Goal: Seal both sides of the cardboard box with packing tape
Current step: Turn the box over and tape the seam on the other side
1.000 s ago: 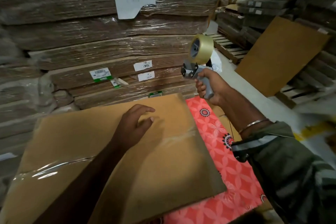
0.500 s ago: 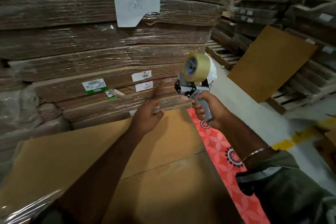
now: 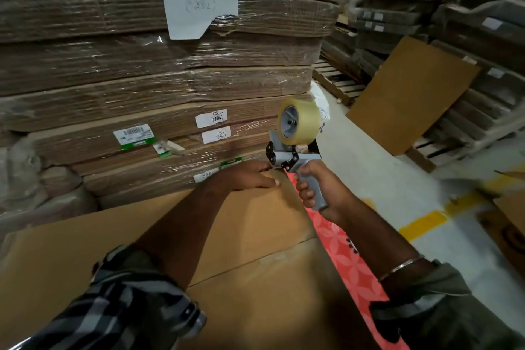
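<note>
A flat brown cardboard box (image 3: 244, 278) lies in front of me, with a seam running across its top face. My left hand (image 3: 247, 176) rests with straight fingers on the box's far right corner. My right hand (image 3: 315, 187) grips the grey handle of a tape dispenser (image 3: 289, 150) carrying a roll of clear packing tape (image 3: 301, 121). The dispenser's front end sits at the far right corner of the box, right beside my left fingertips.
A red patterned sheet (image 3: 349, 258) lies under the box on the right. Tall stacks of wrapped flat cardboard (image 3: 159, 79) rise just beyond the box. A brown board (image 3: 409, 94) leans on pallets at the right. Concrete floor with a yellow line (image 3: 426, 221) lies to the right.
My left hand slid from the middle of the box to its far right corner. The right hand brought the tape dispenser down and inward until it met that corner.
</note>
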Motion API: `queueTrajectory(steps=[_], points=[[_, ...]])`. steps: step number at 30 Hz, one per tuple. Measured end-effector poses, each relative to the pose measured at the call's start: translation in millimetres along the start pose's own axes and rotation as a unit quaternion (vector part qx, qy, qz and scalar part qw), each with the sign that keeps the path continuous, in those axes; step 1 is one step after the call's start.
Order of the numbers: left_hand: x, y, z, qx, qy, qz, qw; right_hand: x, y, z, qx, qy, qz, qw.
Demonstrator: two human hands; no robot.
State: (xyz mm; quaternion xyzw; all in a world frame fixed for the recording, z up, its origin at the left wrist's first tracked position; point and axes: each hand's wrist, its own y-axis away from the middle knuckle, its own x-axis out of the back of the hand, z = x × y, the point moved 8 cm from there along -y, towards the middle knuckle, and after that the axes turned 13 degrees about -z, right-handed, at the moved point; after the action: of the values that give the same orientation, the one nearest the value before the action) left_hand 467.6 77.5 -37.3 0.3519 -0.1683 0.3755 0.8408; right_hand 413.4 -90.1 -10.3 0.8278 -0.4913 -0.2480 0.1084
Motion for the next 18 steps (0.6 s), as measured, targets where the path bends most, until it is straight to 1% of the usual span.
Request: queueTrajectory(steps=[3, 9, 15, 18], points=[[-2.9, -2.4, -1.0, 0.0, -0.003, -0.017, 1.0, 0.0, 2.0, 0.2, 0.0, -0.003, 0.003, 1.0], [-4.9, -1.9, -4.5, -0.002, 0.007, 0.007, 1.0, -0.5, 5.2, 1.3, 0.002, 0.005, 0.006, 1.0], [-7.9, -2.8, -2.7, -0.015, 0.011, 0.027, 0.999, 0.8, 7.3, 12.4, 0.007, -0.019, 0.031, 0.999], [-7.6, -2.2, 1.0, -0.022, -0.009, 0.038, 0.999, 1.4, 8.2, 15.8, 0.009, -0.024, 0.043, 0.999]])
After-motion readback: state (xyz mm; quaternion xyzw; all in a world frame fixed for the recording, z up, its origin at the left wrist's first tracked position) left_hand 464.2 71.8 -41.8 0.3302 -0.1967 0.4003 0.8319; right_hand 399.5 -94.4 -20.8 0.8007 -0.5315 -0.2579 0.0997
